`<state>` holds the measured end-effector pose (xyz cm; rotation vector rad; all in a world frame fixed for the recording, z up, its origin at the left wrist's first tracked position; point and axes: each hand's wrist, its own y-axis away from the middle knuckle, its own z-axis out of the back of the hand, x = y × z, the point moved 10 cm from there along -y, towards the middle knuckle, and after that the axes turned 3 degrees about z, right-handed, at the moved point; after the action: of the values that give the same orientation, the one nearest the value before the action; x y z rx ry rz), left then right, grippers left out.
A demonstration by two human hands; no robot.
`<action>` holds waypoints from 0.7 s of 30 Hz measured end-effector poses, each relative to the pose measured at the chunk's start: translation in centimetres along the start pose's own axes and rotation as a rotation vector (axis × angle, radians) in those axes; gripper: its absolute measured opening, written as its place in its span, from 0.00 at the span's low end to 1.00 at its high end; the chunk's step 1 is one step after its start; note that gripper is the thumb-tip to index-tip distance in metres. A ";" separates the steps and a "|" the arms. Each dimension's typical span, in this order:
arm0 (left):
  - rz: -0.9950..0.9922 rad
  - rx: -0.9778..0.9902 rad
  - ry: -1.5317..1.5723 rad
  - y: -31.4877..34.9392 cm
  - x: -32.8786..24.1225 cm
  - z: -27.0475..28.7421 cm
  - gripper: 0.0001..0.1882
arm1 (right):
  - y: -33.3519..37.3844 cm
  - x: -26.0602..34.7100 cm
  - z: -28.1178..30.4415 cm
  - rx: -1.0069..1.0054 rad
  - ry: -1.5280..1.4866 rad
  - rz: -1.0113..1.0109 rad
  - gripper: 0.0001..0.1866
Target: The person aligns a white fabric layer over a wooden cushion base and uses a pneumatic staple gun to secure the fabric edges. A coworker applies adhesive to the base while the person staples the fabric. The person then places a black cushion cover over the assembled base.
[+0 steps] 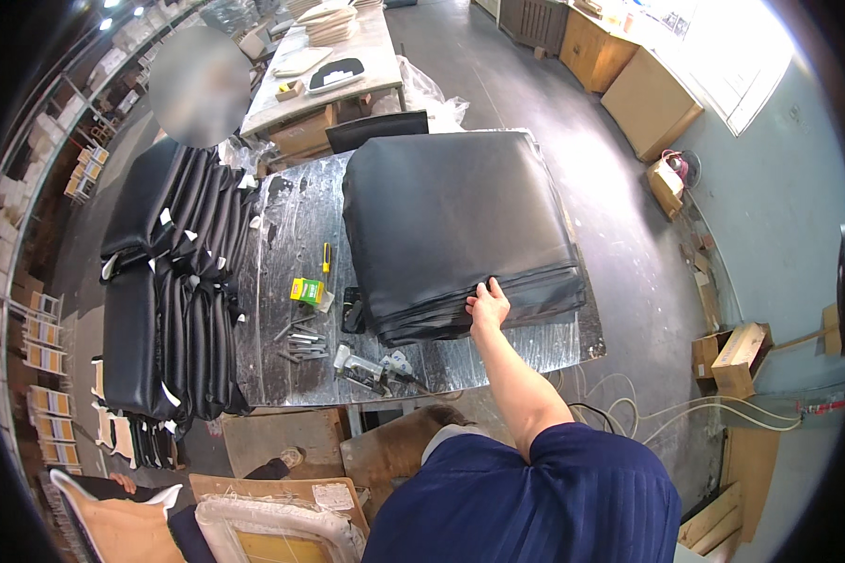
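My right hand (488, 308) reaches forward to the near edge of a thick stack of black leather-like sheets (451, 206) on the worktable. Its fingers are closed on the edge of a sheet there, and the layered edges show on both sides of the hand. How many layers it grips is hidden. My left hand does not show. Close to the stack's left front corner lie a nail gun (359, 368), several loose strips of staples (305, 342), a small yellow-green box (307, 290), a yellow-handled tool (327, 257) and a dark flat object (352, 310).
Black padded seats (141, 328) stand in rows at the table's left. At lower left another hand (122, 482), seemingly someone else's, holds a black-covered panel (127, 521). A blurred person (197, 89) stands beyond. Pale hoses (685, 408) and wooden boxes (737, 357) lie at right.
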<state>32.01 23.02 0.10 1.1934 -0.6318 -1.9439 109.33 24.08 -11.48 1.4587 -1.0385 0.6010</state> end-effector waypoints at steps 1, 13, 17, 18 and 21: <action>0.004 -0.007 0.003 0.0 -0.1 -0.1 0.18 | -0.2 0.2 0.0 -0.017 -0.008 -0.003 0.30; 0.105 -0.034 0.540 2.8 3.0 1.9 0.13 | -1.6 -1.0 -1.5 0.026 -0.087 -0.205 0.18; 0.059 0.007 0.608 -0.2 0.8 2.1 0.21 | -6.7 0.1 -1.6 0.270 -0.122 -0.219 0.18; 0.063 -0.036 0.540 -0.5 0.8 3.0 0.20 | -7.3 -0.3 0.2 0.237 -0.055 -0.249 0.17; 0.096 -0.259 0.567 3.1 7.3 4.5 0.17 | -5.5 -2.3 -2.2 0.213 0.122 -0.268 0.15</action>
<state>27.03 15.42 0.56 1.4268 -0.1312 -1.4525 113.42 26.36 -15.74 1.6913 -0.6852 0.6111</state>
